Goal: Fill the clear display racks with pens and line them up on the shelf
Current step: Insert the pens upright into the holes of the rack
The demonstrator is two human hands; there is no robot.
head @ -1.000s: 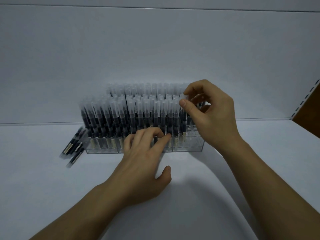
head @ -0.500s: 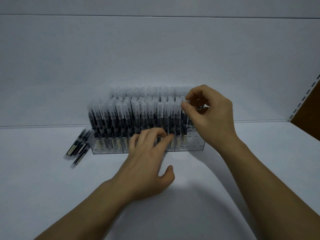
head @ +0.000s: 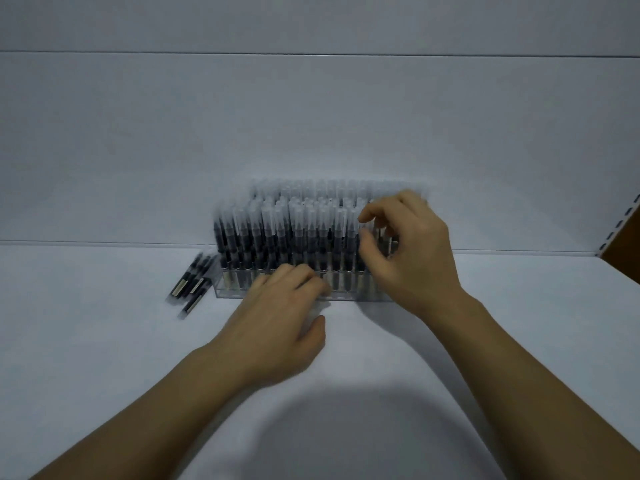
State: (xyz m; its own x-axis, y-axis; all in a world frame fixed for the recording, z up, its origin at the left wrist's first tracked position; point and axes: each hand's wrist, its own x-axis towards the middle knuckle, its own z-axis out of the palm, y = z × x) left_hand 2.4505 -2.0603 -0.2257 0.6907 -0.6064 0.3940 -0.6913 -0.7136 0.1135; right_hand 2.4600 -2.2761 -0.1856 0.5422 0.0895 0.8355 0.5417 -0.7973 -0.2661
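The clear display rack stands on the white shelf, close to the pale back wall. It is packed with upright pens in stepped rows. Each pen has a dark barrel, a frosted translucent cap on top and a pale band low down, seen through the rack's front wall.

Just left of the rack, a few loose pens of the same kind lie flat on the shelf, side by side and angled.

The left hand lies in front of the rack, palm down. Its fingers are relaxed and touch the rack's front wall, holding nothing.

The right hand is raised at the rack's right end. Its fingers are curled beside the caps of the front rows. Motion blur hides whether they pinch a cap, so I cannot tell.

Far right of the rack, a slotted upright edges a brown panel.
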